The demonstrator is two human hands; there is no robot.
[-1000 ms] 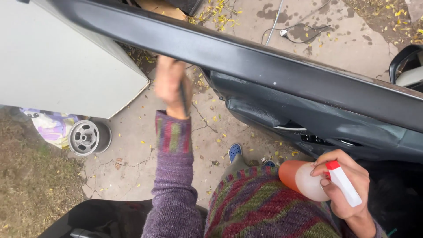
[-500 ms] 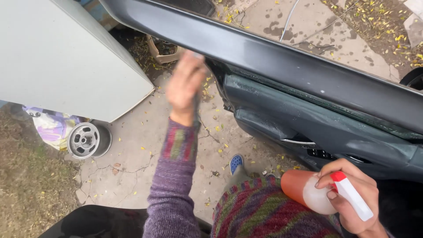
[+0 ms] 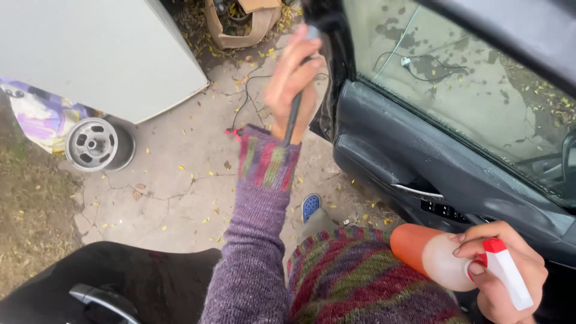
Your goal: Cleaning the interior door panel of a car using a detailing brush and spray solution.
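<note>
black plastic door panel [image 3: 420, 162] now fills the right half of the view, window glass [image 3: 456, 90] above it. half a second ago the door's top edge ran across the frame and only the trim showed; the head has swung right and down since.

left hand [image 3: 294, 84] has moved up to the front edge of the door [image 3: 327, 72], near the window corner. it's closed around a thin dark stick-like tool [image 3: 293, 117], maybe a brush handle; the working end is hidden behind the fingers and blurred, can't tell what it is. a second ago the same hand was lower, against the underside of the door edge.

right hand [image 3: 504, 276] hasn't really shifted: wrapped around a spray bottle [image 3: 432, 255], orange body, clear neck, white-and-red trigger head [image 3: 507, 273], held low near the lap, just below the door's switch panel [image 3: 447, 210]. fingers on the neck, not clearly on the trigger.

judgement: the work looks like wiping or brushing along the door edge, with the bottle parked and ready.

around: cracked concrete ground [image 3: 174, 186] with yellow leaves, a metal wheel hub [image 3: 93, 144], a white cabinet [image 3: 102, 54], a cardboard box [image 3: 240, 24], a blue shoe [image 3: 310, 207], striped knit sleeve [image 3: 264, 174].
</note>
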